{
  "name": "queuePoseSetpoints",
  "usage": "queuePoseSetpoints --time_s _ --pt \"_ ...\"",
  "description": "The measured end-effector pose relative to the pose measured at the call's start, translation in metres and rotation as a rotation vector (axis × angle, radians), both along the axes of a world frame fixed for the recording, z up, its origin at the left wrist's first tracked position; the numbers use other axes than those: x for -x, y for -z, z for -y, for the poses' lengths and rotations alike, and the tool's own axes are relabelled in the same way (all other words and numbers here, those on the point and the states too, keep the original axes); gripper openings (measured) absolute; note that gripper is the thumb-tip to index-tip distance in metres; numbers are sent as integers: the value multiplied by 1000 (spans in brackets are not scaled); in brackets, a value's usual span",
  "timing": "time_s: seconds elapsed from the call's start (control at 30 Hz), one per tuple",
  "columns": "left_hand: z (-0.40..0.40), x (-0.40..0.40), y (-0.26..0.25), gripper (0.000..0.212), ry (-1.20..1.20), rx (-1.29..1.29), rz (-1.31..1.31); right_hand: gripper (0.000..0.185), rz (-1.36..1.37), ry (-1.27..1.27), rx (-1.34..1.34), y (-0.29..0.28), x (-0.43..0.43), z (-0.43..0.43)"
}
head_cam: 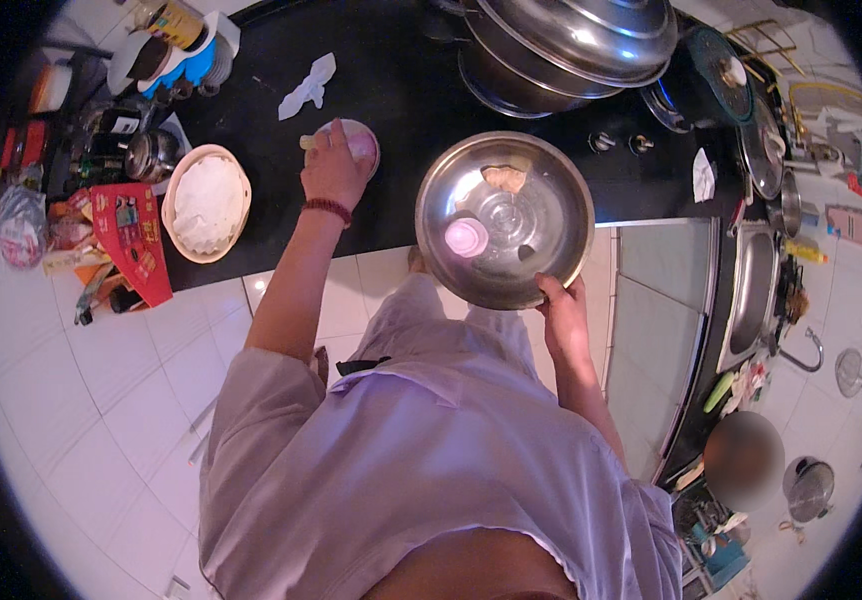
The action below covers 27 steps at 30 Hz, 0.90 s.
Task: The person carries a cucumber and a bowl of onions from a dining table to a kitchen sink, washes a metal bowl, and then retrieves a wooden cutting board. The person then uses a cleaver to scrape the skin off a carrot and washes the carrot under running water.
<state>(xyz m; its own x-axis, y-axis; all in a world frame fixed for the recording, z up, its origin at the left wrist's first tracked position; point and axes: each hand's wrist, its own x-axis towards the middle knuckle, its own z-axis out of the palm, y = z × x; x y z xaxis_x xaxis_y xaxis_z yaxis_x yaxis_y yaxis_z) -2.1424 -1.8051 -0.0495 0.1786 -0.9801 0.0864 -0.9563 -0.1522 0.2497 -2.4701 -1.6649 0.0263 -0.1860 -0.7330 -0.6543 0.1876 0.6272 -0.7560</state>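
Observation:
My left hand [335, 166], with a red beaded bracelet at the wrist, grips a small round pink bowl [363, 140] on the black countertop. A short pale yellowish piece [307, 142] pokes out beside its fingers; what it is I cannot tell. With my right hand [562, 304] I hold the near rim of a wide stainless steel basin [551, 266], thumb over the edge. The basin is raised at the counter's front edge. Inside it lie a small pink cup-like piece [466, 237] and, at the far side, a flat beige piece [504, 178].
An oval pink basket [245, 196] lined with white paper stands left, beside red packaging [129, 232] and a condiment rack [213, 45]. Crumpled tissue [309, 88] lies behind my left hand. A large lidded steel pot [551, 82] stands at the back, a sink [750, 300] to the right.

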Motion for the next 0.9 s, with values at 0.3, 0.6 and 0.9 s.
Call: queuePoseSetpoints --time_s 0.3,0.6,0.9 --pt "-56 102 -82 54 764 -203 -89 34 -29 15 47 -5 -18 10" --pt "-48 85 -97 43 645 -138 -371 36 11 -1 7 11 -14 5" --pt "-21 -55 -26 33 30 -74 -379 39 77 148 29 12 -11 8"
